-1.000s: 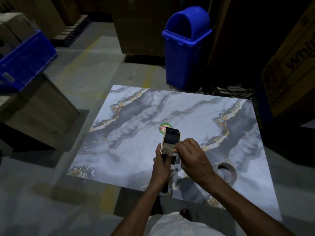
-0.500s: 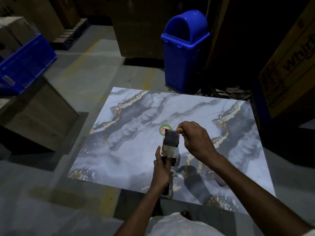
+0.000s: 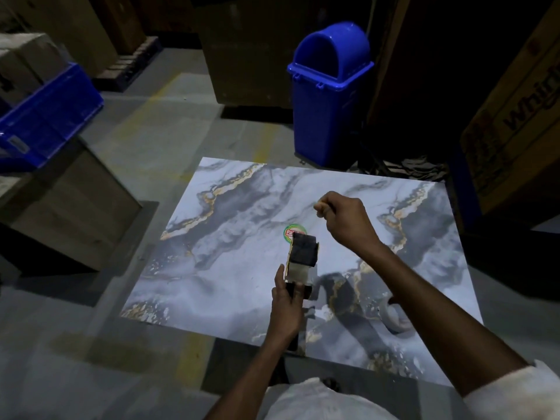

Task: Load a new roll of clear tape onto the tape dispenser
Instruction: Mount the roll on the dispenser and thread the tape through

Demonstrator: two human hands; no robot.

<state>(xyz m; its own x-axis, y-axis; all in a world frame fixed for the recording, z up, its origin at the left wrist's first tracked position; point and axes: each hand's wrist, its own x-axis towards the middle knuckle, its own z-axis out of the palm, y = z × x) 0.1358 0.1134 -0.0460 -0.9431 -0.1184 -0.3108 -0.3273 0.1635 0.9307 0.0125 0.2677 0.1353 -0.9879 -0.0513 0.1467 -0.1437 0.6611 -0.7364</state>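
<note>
- Tape dispenser (image 3: 303,256) is standing upright in my left hand (image 3: 286,307) over mid-bench (image 3: 230,268), fingers clamping its handle.
- My right hand (image 3: 348,222) is hovering up and right of the dispenser head, fingers curled, thumb and forefinger pinching together; can't tell if clear tape is between them.
- Tape roll (image 3: 398,318) is lying on the bench, half hidden by my right forearm.
- Blue bin (image 3: 330,95) is standing past the far edge.

Tape roll (image 3: 397,321) half hidden behind right forearm (image 3: 424,286).
</note>
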